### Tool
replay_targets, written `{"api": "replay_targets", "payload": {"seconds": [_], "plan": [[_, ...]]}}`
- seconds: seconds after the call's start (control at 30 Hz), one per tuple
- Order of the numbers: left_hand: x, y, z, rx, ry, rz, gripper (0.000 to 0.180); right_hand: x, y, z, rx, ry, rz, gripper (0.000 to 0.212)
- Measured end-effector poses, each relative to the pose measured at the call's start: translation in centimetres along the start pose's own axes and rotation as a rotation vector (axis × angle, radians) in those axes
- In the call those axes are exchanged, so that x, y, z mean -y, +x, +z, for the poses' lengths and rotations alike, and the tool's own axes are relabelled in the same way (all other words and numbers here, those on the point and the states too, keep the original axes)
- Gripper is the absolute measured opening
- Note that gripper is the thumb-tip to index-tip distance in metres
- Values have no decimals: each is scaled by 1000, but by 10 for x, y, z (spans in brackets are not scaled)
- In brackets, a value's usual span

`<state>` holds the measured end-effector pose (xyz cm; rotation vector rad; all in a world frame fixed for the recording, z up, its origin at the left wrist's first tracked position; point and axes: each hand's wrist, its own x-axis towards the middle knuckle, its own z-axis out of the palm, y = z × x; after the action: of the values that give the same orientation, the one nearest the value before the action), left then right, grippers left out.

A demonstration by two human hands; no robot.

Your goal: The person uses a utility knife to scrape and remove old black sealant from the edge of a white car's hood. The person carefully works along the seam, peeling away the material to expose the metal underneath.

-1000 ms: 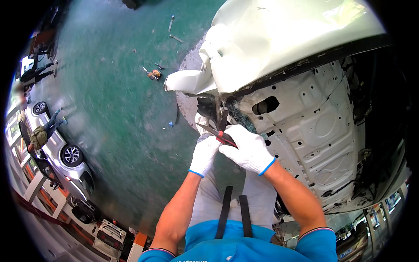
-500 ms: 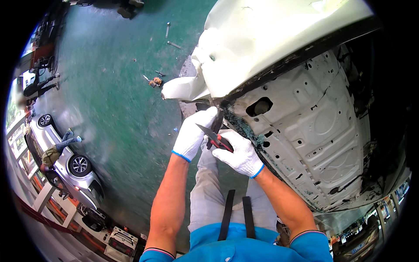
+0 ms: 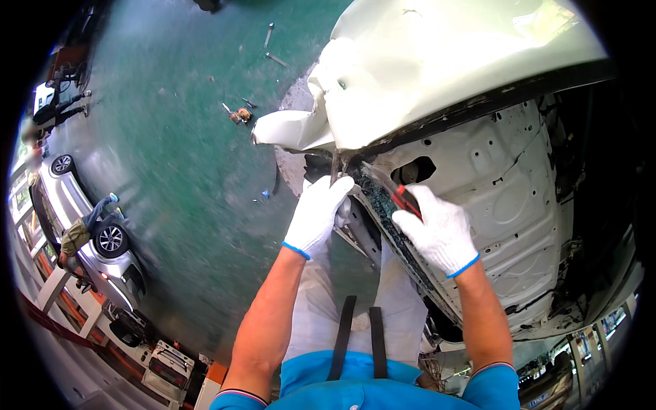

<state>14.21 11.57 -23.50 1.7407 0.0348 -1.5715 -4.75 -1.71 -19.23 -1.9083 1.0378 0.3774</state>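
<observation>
My left hand (image 3: 316, 215), in a white knitted glove with a blue cuff, is closed on a dark narrow strip (image 3: 335, 166) at the crumpled corner of the white car body (image 3: 383, 102). My right hand (image 3: 441, 231), gloved alike, grips a utility knife (image 3: 404, 199) with a red and black handle. Its blade, blurred, points up and left toward the body's edge, over a channel strewn with broken glass (image 3: 380, 193). Just beyond the knife lies the bare white metal panel (image 3: 506, 198), with many holes. The strip's lower end is hidden by my left hand.
On the green floor (image 3: 184, 171) lie an orange-brown tool (image 3: 240, 115) and two slim metal tools, one a wrench-like bar (image 3: 276, 60). A silver car (image 3: 82, 219) stands at left, with a person (image 3: 85, 225) beside it. Another person (image 3: 58, 113) is farther off.
My right hand has moved right and away from the left, carrying the knife over the glass-strewn channel. My left hand has shifted slightly right and down, still closed. The view has shifted a little.
</observation>
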Motion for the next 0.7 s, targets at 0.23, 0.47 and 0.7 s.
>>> {"api": "replay_targets", "payload": {"seconds": [0.23, 0.47, 0.7], "plan": [[23, 8, -13, -58, 352, 198, 40, 19, 29, -17, 140, -474, -122, 36], [37, 1, 1, -103, 73, 80, 39, 30, 49, -23, 193, -619, -204, 33], [43, 6, -2, -95, 105, 124, 39, 32, 57, -15, 158, -686, -220, 22]]}}
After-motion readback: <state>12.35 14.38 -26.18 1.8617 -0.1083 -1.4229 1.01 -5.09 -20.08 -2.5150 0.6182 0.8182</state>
